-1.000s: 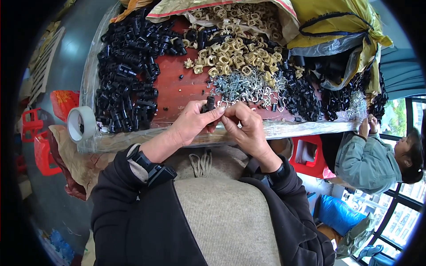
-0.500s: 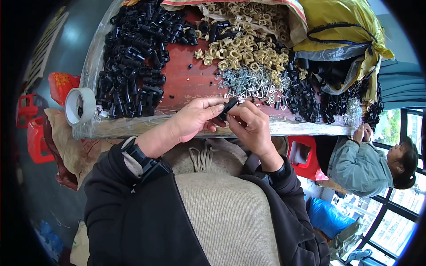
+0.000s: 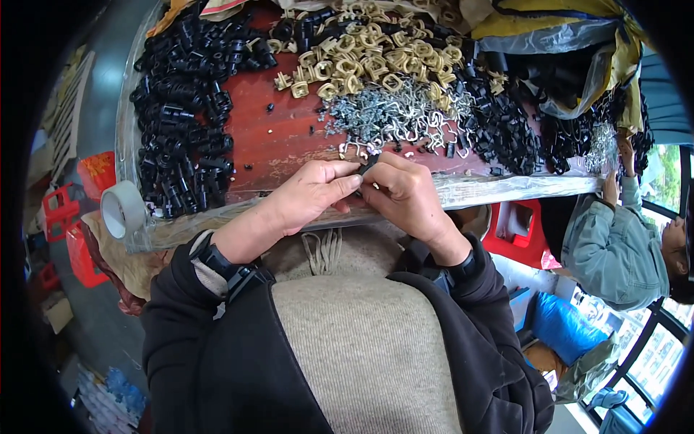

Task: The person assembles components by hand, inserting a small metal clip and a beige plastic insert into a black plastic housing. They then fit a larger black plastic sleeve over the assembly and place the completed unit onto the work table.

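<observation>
Close together at the table's near edge, my two hands pinch one small black plastic fitting (image 3: 370,165). My left hand (image 3: 315,194) grips its left side between thumb and fingers. The fingertips of my right hand (image 3: 409,194) are closed on its other side, hiding much of it. Just beyond the hands lie loose metal wire clips (image 3: 412,123) and small grey metal pieces (image 3: 358,112). Farther back is a heap of beige plastic rings (image 3: 361,61). Black tubular fittings (image 3: 177,123) are piled on the left.
The red tabletop (image 3: 271,148) has a plastic-wrapped front edge. A tape roll (image 3: 123,208) stands at its left corner. Small black parts (image 3: 502,137) and a yellow bag (image 3: 542,25) lie to the right. Beyond a red stool (image 3: 512,231), a co-worker (image 3: 614,242) reaches to the table.
My view has shifted, so the table contents appear farther left and higher. Both hands still hold the black fitting. The co-worker's hands have moved apart, one reaching over the table.
</observation>
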Demonstrator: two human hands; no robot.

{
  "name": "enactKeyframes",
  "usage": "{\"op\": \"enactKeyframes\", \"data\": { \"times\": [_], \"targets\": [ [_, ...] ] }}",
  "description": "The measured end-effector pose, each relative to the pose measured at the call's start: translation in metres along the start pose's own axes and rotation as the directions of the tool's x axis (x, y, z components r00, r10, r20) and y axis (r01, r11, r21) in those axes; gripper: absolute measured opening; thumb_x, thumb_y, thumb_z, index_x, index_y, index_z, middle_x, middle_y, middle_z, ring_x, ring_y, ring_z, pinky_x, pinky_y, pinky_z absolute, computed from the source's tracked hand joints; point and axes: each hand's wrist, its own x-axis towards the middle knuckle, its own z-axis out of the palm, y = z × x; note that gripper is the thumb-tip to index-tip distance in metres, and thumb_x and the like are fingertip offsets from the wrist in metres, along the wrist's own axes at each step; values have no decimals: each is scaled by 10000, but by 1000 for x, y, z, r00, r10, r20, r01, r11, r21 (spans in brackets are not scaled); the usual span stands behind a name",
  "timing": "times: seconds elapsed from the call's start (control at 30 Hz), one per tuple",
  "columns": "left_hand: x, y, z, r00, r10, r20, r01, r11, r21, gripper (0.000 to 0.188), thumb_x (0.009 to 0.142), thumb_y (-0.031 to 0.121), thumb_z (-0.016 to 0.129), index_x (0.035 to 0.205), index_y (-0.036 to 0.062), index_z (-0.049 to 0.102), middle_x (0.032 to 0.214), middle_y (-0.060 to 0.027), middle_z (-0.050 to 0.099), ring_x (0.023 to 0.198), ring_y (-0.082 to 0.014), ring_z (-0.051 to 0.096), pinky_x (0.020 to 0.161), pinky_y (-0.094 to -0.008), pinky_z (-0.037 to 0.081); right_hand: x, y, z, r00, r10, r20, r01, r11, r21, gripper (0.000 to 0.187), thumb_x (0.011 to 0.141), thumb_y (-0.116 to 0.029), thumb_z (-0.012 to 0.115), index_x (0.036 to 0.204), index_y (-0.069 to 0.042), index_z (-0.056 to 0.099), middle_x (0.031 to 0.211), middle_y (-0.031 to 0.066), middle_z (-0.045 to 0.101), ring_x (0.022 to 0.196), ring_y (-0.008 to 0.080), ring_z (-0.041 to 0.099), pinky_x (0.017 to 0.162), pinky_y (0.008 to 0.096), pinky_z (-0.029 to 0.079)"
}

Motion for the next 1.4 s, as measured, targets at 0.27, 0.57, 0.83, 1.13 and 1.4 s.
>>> {"op": "enactKeyframes", "data": {
  "times": [0.27, 0.57, 0.83, 1.13, 1.4],
  "targets": [
    [1, -4, 2, 996, -86, 4, 85, 971, -224, 241, 839, 146, 470, 1025, -4, 505, 926, -40, 551, 771, -83, 517, 630, -201, 427, -7, 3, -3, 995, 10, -101, 8, 985, 171, 86, 651, -14, 618, 684, -30, 540, 625, 64, 493, 547, 227, 495, 493, 281, 396],
    [-6, -5, -9, 999, -46, 18, 49, 928, -370, 233, 814, 126, 507, 1009, 0, 484, 941, -83, 556, 795, -122, 536, 687, -213, 439, 3, 46, -24, 964, 32, -263, -153, 879, -452, 108, 714, -86, 576, 789, -35, 518, 710, 88, 497, 636, 266, 517, 539, 324, 413],
    [-12, -5, -23, 999, -31, -28, 14, 883, -469, 231, 804, 133, 528, 990, 0, 496, 892, -77, 563, 783, -124, 540, 685, -214, 443, 11, 48, -17, 984, 126, -126, -174, 833, -526, 73, 754, -74, 513, 754, -28, 456, 730, 112, 481, 649, 291, 501, 550, 358, 400],
    [-24, -3, -24, 997, 25, -74, -60, 854, -516, 220, 784, 149, 562, 952, 11, 528, 847, -40, 574, 768, -101, 538, 672, -217, 438, 10, 13, -13, 946, 214, -241, -252, 958, -137, 75, 811, -76, 469, 785, -23, 423, 676, 110, 481, 609, 249, 499, 526, 338, 386],
    [-18, -9, -9, 992, 108, -67, -127, 820, -559, 228, 796, 121, 534, 998, 22, 503, 931, -68, 562, 890, -136, 528, 787, -274, 419, -6, -8, -2, 992, 125, 4, -124, 976, 178, 75, 830, -77, 478, 833, -4, 459, 658, 7, 448, 591, 63, 409, 526, 188, 352]
  ]
}}
